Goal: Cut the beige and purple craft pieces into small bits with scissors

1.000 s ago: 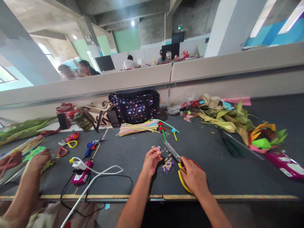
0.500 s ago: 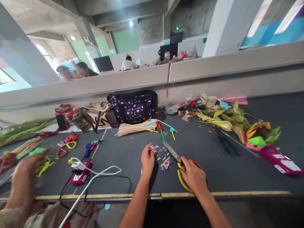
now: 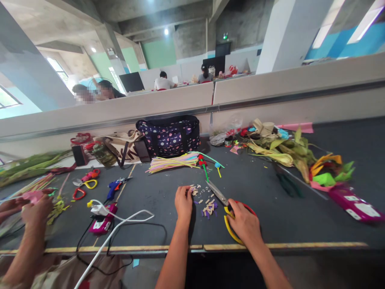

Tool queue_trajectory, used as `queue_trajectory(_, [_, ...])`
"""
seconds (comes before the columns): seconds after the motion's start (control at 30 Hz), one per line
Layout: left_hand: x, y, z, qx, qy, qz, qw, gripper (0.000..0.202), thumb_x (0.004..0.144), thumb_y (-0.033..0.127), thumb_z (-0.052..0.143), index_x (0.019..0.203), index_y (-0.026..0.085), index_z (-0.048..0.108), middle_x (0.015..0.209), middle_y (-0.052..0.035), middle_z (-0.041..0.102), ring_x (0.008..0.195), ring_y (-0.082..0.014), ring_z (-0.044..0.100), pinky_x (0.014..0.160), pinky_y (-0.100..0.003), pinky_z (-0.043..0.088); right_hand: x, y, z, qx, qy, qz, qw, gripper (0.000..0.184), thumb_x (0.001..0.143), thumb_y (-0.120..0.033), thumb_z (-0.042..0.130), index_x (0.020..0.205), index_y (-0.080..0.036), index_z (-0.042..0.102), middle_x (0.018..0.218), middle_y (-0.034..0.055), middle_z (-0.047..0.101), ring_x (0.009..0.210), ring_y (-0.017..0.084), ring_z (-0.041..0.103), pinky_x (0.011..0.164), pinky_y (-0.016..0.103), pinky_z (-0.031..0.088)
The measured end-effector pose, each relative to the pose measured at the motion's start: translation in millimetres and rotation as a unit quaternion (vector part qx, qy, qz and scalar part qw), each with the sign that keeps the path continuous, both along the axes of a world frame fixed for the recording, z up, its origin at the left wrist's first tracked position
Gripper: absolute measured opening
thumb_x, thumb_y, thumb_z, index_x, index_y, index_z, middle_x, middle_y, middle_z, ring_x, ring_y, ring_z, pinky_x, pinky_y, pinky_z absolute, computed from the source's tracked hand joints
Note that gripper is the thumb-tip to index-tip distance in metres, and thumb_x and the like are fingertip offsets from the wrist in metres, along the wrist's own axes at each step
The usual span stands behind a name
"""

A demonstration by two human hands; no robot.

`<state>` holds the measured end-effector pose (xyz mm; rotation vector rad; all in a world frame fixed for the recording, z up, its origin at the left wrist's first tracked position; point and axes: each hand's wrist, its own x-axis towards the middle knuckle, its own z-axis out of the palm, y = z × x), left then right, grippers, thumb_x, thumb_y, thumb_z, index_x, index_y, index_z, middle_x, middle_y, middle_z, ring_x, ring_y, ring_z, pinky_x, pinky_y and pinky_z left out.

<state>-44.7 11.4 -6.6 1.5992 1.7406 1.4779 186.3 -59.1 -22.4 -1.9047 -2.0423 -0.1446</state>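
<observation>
My right hand [image 3: 244,223] grips the yellow and red handles of a pair of scissors [image 3: 221,197], whose blades lie on the dark table pointing up and left. My left hand [image 3: 183,201] rests on the table with its fingers curled, the fingertips at a scatter of small cut pieces [image 3: 207,205] in tan and purple. Whether the fingers pinch one of the pieces is hidden. A bundle of pastel straws [image 3: 173,161] lies further back, with small red and green flower stems [image 3: 205,165] beside it.
A co-worker's hands [image 3: 33,208] work at the left among coloured strips. A white cable [image 3: 120,224], a pink device [image 3: 100,224], a blue glue gun [image 3: 116,185] and small scissors [image 3: 86,184] lie left. A spotted bag [image 3: 168,135] stands at the back, leaves and husks [image 3: 285,150] at the right.
My left hand has come down from a raised pinch and moved left onto the table by the cut pieces. The co-worker's hands have shifted at the left. My right hand has stayed on the scissors.
</observation>
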Motion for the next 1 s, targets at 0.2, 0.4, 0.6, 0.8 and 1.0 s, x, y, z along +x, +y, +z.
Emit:
queue_trajectory(0.2, [-2, -2, 4.7, 0.038, -0.062, 0.055, 0.996, 0.010, 0.078, 0.021, 0.057, 0.082, 0.023, 0.067, 0.082, -0.0032, 0.063, 0.077, -0.0191, 0.056, 0.071, -0.029, 0.041, 0, 0, -0.6, 0.004, 0.008, 0.005, 1.000, 0.041, 0.080, -0.025, 0.057, 0.121, -0.026, 0.049, 0.096, -0.0003, 0.063, 0.078, 0.014, 0.063, 0.060, 0.024, 0.040])
queue_trajectory(0.4, [12, -11, 14.9, 0.048, -0.012, -0.062, 0.997, 0.007, 0.078, 0.022, 0.063, 0.075, 0.025, 0.069, 0.078, -0.0043, 0.062, 0.080, -0.0211, 0.053, 0.078, -0.031, 0.039, 0, 0, 2.0, 0.000, 0.008, 0.001, 1.000, 0.041, 0.080, -0.024, 0.057, 0.120, -0.026, 0.049, 0.098, 0.0004, 0.064, 0.077, 0.014, 0.063, 0.060, 0.024, 0.040])
queue_trajectory(0.6, [25, -12, 17.5, 0.043, 0.049, -0.178, 0.982, 0.007, 0.079, 0.023, 0.064, 0.077, 0.026, 0.070, 0.076, -0.0064, 0.062, 0.082, -0.0236, 0.051, 0.081, -0.035, 0.037, -1, 0, 3.5, 0.000, 0.011, 0.000, 1.000, 0.039, 0.082, -0.023, 0.054, 0.120, -0.026, 0.049, 0.099, 0.0006, 0.064, 0.075, 0.013, 0.063, 0.059, 0.024, 0.039])
queue_trajectory(0.8, [41, -5, 12.8, 0.037, 0.138, -0.176, 0.974, 0.009, 0.079, 0.019, 0.062, 0.073, 0.024, 0.067, 0.075, -0.0067, 0.059, 0.081, -0.0239, 0.049, 0.081, -0.037, 0.036, 0, -1, 2.9, 0.004, 0.018, 0.005, 1.000, 0.041, 0.081, -0.023, 0.055, 0.121, -0.026, 0.048, 0.097, -0.0001, 0.064, 0.073, 0.013, 0.062, 0.059, 0.024, 0.038])
queue_trajectory(1.0, [63, -2, 14.5, -0.028, 0.290, -0.159, 0.943, 0.012, 0.079, 0.018, 0.060, 0.068, 0.020, 0.064, 0.075, -0.0075, 0.057, 0.084, -0.0244, 0.049, 0.077, -0.035, 0.037, 0, 0, 0.0, 0.002, 0.028, 0.006, 1.000, 0.043, 0.080, -0.024, 0.055, 0.123, -0.027, 0.047, 0.098, 0.0007, 0.064, 0.072, 0.012, 0.062, 0.059, 0.023, 0.038])
